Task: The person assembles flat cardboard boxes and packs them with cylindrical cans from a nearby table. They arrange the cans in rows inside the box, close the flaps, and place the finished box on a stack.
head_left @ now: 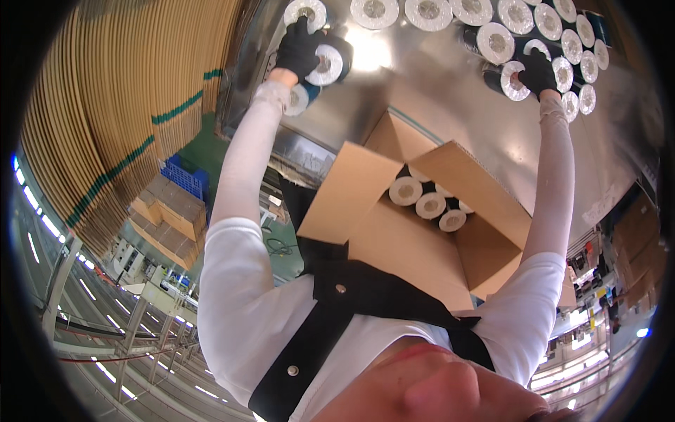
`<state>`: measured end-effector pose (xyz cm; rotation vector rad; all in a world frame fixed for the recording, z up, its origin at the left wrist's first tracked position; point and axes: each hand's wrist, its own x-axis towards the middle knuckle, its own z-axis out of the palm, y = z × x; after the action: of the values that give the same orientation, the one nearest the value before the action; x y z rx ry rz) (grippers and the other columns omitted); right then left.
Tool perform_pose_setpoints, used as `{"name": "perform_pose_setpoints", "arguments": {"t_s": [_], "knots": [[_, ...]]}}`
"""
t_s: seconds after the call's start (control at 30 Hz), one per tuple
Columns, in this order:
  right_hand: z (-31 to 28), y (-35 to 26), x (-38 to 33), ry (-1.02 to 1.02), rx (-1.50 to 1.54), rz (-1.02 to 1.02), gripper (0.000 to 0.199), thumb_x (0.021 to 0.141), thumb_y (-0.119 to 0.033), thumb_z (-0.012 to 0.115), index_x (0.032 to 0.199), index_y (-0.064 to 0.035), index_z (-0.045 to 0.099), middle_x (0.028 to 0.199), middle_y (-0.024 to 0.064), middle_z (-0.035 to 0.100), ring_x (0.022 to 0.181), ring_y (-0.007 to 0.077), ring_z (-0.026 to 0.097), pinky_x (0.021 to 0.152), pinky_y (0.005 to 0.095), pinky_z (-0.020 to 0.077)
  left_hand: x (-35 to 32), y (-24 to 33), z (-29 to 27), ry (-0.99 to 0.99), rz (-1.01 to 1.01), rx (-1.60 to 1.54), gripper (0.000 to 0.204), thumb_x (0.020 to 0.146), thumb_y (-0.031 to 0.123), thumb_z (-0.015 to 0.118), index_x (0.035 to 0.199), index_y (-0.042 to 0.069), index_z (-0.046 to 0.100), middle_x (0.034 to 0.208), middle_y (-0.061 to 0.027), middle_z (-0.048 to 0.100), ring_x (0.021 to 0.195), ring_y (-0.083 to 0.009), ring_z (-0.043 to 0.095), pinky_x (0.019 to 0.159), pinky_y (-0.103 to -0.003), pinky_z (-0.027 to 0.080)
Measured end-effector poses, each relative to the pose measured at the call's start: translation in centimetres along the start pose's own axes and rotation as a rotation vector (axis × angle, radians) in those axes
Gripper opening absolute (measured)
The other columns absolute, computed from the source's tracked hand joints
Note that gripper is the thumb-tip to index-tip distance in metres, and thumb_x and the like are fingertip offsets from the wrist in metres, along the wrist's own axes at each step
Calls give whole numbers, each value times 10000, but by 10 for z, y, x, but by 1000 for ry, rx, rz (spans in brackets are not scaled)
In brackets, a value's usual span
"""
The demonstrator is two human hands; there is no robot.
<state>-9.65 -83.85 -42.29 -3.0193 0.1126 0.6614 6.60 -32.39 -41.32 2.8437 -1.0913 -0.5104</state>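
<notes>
My left hand (299, 50), in a black glove, is closed around dark rolls with white ring-shaped ends at the table's far left. One white-ended roll (327, 65) shows beside its fingers, and another roll (305, 11) at its fingertips. Across the table, my right hand (538, 73), also black-gloved, grips among a cluster of similar rolls, with its thumb side against one roll (515, 81). The fingers' undersides are hidden on both hands. Between my arms and close to my body stands an open cardboard box (401, 246), flaps raised, holding several rolls (430, 205).
The shiny metal table (436, 91) carries more rolls (496, 42) along its far side and right. Tall stacks of flattened cardboard (119, 98) rise at the left. Behind them are a blue crate (186, 177) and cardboard boxes (169, 214).
</notes>
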Motion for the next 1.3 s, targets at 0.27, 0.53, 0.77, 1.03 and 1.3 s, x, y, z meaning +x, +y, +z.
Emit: {"name": "perform_pose_setpoints", "arguments": {"t_s": [0.27, 0.53, 0.77, 1.03, 1.3], "knots": [[-131, -63, -169, 139, 437, -225, 450, 589, -76, 689, 1036, -93, 649, 985, 163, 581, 961, 338, 552, 835, 382, 449, -25, -32, -1, 142, 4, 112, 461, 761, 355, 598, 1176, 159, 562, 1181, -191, 508, 1106, -345, 476, 947, -448, 378], [-169, -154, -431, 895, 900, 247, 392, 869, -254, 569, 1200, -45, 542, 1187, 120, 572, 1105, 265, 535, 977, 385, 409, -140, 54, -221, 700, 372, -135, 307, 755, 175, 676, 1036, 86, 591, 941, -105, 584, 888, -265, 570, 763, -350, 457], [-92, -199, -472, 229, 611, 83, 421, 558, -218, 761, 952, -98, 674, 1021, 162, 561, 1006, 318, 526, 842, 411, 430, -239, 225, -209, 578, 1063, -279, 277, 720, 144, 702, 988, 117, 635, 988, -146, 593, 864, -304, 585, 743, -388, 490], [-16, -314, -392, 281, 285, -285, 323, 593, -185, 681, 905, -104, 677, 1065, 202, 540, 1055, 374, 478, 879, 472, 393, -282, 242, -97, 236, 955, 335, 167, 776, 214, 515, 908, 207, 618, 933, -71, 549, 930, -250, 516, 824, -430, 373], [-63, -331, -268, -364, 352, -252, 290, 602, -157, 702, 879, -74, 677, 924, 162, 622, 950, 292, 577, 835, 385, 454, -200, 209, -56, -352, 755, -183, 202, 861, 205, 494, 976, 111, 630, 1021, -120, 605, 943, -277, 579, 831, -425, 418]]}}
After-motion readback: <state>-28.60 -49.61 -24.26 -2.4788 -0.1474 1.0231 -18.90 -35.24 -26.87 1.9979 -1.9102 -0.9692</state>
